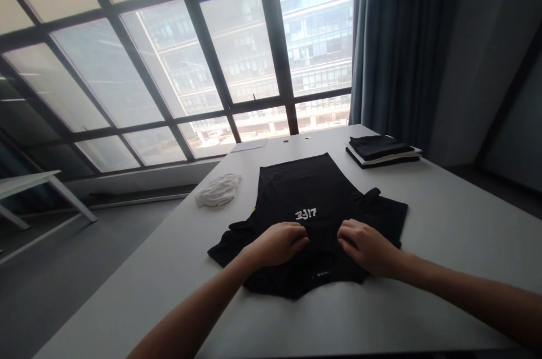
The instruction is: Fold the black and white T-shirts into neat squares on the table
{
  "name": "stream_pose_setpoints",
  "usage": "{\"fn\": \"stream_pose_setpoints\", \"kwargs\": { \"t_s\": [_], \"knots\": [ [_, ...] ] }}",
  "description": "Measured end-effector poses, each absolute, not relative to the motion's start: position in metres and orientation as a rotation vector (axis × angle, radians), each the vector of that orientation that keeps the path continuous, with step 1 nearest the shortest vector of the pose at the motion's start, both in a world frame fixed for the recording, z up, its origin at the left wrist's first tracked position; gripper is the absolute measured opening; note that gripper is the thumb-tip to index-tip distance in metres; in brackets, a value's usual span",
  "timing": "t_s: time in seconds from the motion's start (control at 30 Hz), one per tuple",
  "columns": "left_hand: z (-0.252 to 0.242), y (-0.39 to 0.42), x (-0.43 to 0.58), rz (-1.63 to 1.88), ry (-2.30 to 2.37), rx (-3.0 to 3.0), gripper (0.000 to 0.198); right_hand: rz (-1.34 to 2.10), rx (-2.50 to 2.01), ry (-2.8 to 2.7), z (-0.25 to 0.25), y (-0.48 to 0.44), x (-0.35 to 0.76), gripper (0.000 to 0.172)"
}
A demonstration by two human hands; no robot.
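A black T-shirt (302, 184) lies spread over the white table (440, 257), its neckline toward me and its hem toward the window. White lettering shows near its middle, upside down from here, and a small pale mark sits by the neck. My left hand (280, 243) is on the left part of the shirt, fingers curled and thumb close to them, closed on the cloth. Opposite it, my right hand (365, 244) grips the right part in the same curled way. The sleeves spread out to both sides, somewhat rumpled. The pinched cloth itself is hidden by my fingers.
A stack of folded black and white clothes (383, 150) lies at the table's far right. Left of the shirt is a crumpled white cloth (219, 189). Beyond stand large windows and a dark curtain (393, 54); another white table (29, 181) is at far left.
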State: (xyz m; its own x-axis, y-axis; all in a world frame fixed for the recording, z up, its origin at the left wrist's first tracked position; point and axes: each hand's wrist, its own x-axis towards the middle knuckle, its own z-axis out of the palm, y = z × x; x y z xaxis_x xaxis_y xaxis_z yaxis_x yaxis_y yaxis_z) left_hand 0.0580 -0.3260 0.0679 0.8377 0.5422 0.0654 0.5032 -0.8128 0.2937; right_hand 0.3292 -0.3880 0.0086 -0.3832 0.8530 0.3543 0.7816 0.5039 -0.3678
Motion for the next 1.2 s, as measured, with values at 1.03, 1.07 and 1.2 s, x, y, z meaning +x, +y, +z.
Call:
{"fn": "stream_pose_setpoints", "kwargs": {
  "t_s": [1.03,1.07,1.2],
  "knots": [
    [-0.005,-0.267,0.164,0.167,0.764,2.831,0.061,0.624,-2.116,-1.436,0.01,-0.314,0.503,0.011],
    [-0.005,-0.267,0.164,0.16,0.766,2.832,0.061,0.677,-2.069,-1.395,0.01,-0.315,0.503,0.011],
    [-0.005,-0.267,0.165,0.146,0.771,2.832,0.061,0.968,-1.882,-1.127,0.017,-0.316,0.505,0.018]
  ]
}}
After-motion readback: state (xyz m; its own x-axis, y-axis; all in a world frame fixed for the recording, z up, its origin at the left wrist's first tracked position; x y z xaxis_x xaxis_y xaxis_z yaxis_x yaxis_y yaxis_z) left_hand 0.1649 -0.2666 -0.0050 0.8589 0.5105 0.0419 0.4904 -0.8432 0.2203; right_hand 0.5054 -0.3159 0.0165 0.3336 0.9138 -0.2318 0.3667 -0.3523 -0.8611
